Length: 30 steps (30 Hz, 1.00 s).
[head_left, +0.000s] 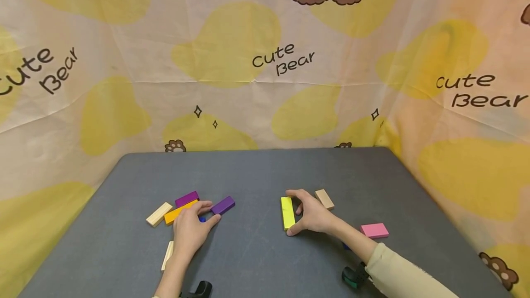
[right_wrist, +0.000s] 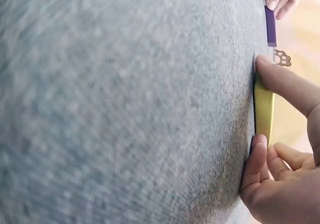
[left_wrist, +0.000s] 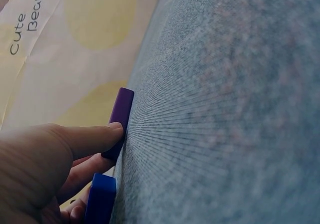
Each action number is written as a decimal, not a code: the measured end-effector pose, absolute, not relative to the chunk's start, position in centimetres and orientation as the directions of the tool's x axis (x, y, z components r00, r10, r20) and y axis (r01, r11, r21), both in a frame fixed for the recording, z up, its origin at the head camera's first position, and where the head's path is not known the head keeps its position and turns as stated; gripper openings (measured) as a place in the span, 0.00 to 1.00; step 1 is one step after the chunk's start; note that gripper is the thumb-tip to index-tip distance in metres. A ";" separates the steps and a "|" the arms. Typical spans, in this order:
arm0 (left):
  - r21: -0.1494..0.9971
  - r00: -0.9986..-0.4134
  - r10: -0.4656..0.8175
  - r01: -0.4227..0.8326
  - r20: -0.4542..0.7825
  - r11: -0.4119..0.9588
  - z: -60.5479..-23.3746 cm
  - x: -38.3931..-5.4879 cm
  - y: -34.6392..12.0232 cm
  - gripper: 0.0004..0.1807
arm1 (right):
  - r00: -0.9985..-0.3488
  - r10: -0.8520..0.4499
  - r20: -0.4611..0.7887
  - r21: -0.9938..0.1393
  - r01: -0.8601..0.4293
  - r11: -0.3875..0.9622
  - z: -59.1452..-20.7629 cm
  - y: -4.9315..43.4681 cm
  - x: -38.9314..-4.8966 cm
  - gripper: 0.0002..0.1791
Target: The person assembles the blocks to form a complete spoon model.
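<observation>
Blocks lie about the grey bench, and the yellow block rests near its middle. The right hand holds that block lengthwise, thumb at the near end and fingers at the far end, so the grip is as wide as the block is long. Left of the yellow block, the left hand seems to pinch the violet block by its left end, fingers narrow; a blue block sits close under that hand. Farther left of the yellow block are an orange block and a magenta block; to its right, a tan block and a pink block.

The step in hand looks like taking hold of one block per hand, neither plainly lifted. The next move calls for even pressure on the yellow block's two ends, and for left fingers that avoid nudging the blue block.
</observation>
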<state>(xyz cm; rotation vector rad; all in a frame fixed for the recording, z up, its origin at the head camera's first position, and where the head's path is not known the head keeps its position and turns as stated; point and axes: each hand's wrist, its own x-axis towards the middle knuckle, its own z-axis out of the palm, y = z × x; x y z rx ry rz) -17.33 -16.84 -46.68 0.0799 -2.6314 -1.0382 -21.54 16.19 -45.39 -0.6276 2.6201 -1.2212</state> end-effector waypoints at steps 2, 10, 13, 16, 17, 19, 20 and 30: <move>0.674 -0.950 -0.164 0.062 0.267 0.736 -46.7 -17.3 -16.8 0.22 | -0.890 -0.457 0.013 -0.756 -0.308 0.578 -45.4 16.1 -21.5 0.57; 0.677 -0.948 -0.163 0.069 0.273 0.733 -46.8 -17.3 -16.9 0.22 | -0.879 -0.476 0.026 -0.728 -0.343 0.593 -45.5 15.7 -21.4 0.56; 0.678 -0.948 -0.165 0.066 0.270 0.732 -46.8 -17.3 -16.9 0.22 | -0.872 -0.489 0.011 -0.748 -0.332 0.575 -45.4 15.7 -21.3 0.56; 0.677 -0.946 -0.164 0.073 0.281 0.733 -46.7 -17.3 -17.0 0.21 | -0.883 -0.468 -0.031 -0.839 -0.231 0.493 -45.0 16.2 -21.4 0.52; 0.676 -0.945 -0.165 0.076 0.284 0.733 -46.6 -17.3 -16.9 0.21 | -0.893 -0.447 -0.045 -0.869 -0.186 0.458 -44.8 16.5 -21.3 0.49; 0.677 -0.943 -0.164 0.081 0.290 0.732 -46.5 -17.2 -16.8 0.21 | -0.923 -0.380 -0.064 -0.913 -0.099 0.395 -44.5 17.2 -21.1 0.41; 0.677 -0.943 -0.162 0.084 0.292 0.731 -46.5 -17.2 -16.8 0.21 | -0.938 -0.341 -0.065 -0.926 -0.070 0.370 -44.4 17.6 -21.0 0.37; 0.674 -0.940 -0.162 0.089 0.300 0.733 -46.6 -17.1 -16.8 0.21 | -0.986 -0.136 -0.099 -0.947 0.051 0.317 -45.0 17.9 -19.2 0.21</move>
